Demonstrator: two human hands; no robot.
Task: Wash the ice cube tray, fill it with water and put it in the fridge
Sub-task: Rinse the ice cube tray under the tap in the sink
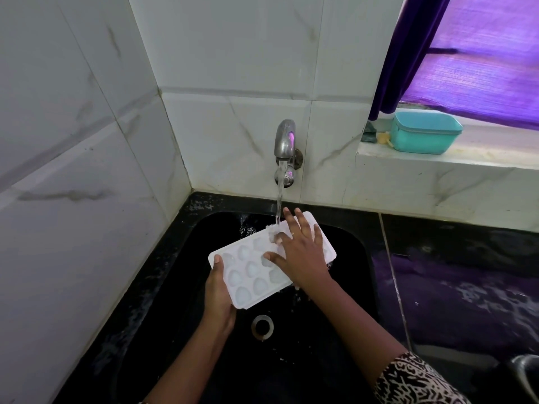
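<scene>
You have one white ice cube tray [250,269] in the middle of the frame, held tilted over the black sink [335,316], with its upper right end under the water. Nine egg-shaped hollows show in three rows of three; any others lie hidden under your hand. Your left hand [218,290] grasps the tray's lower left end, thumb on top of the rim and fingers beneath. Your right hand [297,252] lies flat on the tray's upper right half, fingers spread and straight, gripping nothing. One stream of water [279,199] falls from the single steel tap [285,141] above and lands on the tray just beside your right fingertips. Below the tray sits one round drain [262,325] in the sink floor. One patterned black-and-white sleeve [414,380] covers your right forearm at the lower right. On the window ledge at the upper right stands one teal lidded box [424,132], with two small things to its left, too small to make out. One purple curtain [408,53] hangs above it.
</scene>
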